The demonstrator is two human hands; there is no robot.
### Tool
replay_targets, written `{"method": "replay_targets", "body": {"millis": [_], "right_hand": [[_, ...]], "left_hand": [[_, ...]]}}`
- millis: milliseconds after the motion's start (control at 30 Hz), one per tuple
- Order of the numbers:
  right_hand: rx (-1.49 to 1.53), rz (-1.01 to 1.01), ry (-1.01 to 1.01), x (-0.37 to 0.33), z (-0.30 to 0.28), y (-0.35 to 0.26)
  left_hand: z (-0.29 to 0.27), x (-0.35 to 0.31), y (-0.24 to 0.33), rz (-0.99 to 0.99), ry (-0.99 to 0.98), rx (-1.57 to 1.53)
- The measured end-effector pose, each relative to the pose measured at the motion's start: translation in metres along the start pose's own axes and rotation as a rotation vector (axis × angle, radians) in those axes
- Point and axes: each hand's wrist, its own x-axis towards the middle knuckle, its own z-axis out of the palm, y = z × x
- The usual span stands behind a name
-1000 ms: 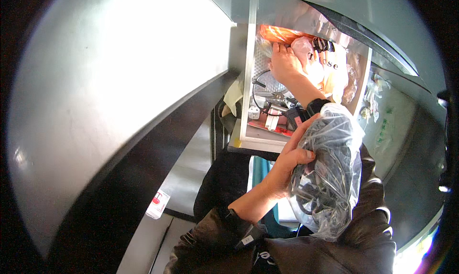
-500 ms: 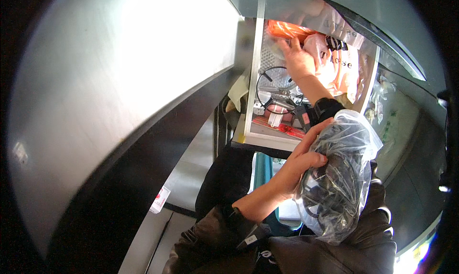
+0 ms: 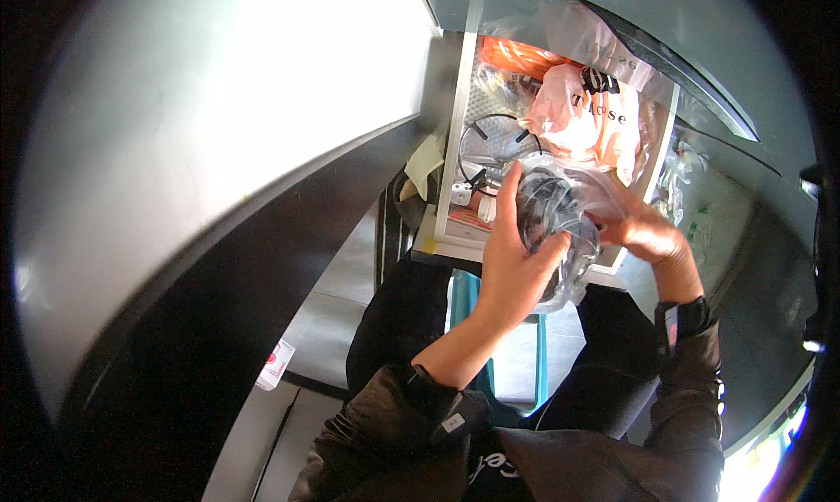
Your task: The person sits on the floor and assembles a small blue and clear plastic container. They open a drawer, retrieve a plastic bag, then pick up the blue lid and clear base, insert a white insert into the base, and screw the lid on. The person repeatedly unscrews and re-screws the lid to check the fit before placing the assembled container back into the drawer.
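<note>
My left hand (image 3: 514, 270) is closed round a clear plastic bag (image 3: 573, 279) with coiled black cables bunched inside. On the bag's other side, my right hand (image 3: 643, 231) grips its upper right part; some of those fingers are hidden behind the plastic. Both hands hold the bag over the near edge of an open drawer (image 3: 490, 255). Within the drawer lie a pale pink printed bag (image 3: 573, 117), an orange plastic bag (image 3: 516, 57), a looped black cable (image 3: 464, 152) and a white plug-like piece (image 3: 459, 193).
A large white surface with a dark edge (image 3: 289, 231) fills the left side. Clear plastic wrapping (image 3: 678, 178) lies right of the drawer. Below it, a teal frame (image 3: 541, 362) stands between my legs. A small white-and-red box (image 3: 276, 366) is low on the left.
My right hand has come out of the drawer and taken hold of the bag of cables. My left hand has brought that bag up and leftward, over the drawer's near edge.
</note>
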Motion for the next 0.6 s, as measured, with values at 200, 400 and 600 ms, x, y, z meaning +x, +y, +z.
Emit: {"method": "replay_targets", "body": {"millis": [200,400,600], "right_hand": [[0.228,0.118,0.252,0.023,0.014,0.035],[0.331,-0.211,0.567,0.074,-0.017,0.037],[0.374,-0.424,0.811,0.148,-0.028,0.037]], "left_hand": [[0.003,-0.002,0.006,0.001,0.003,-0.156],[-0.003,0.001,0.009,0.206,0.113,0.142],[-0.007,0.000,-0.004,0.204,0.057,0.364]]}}
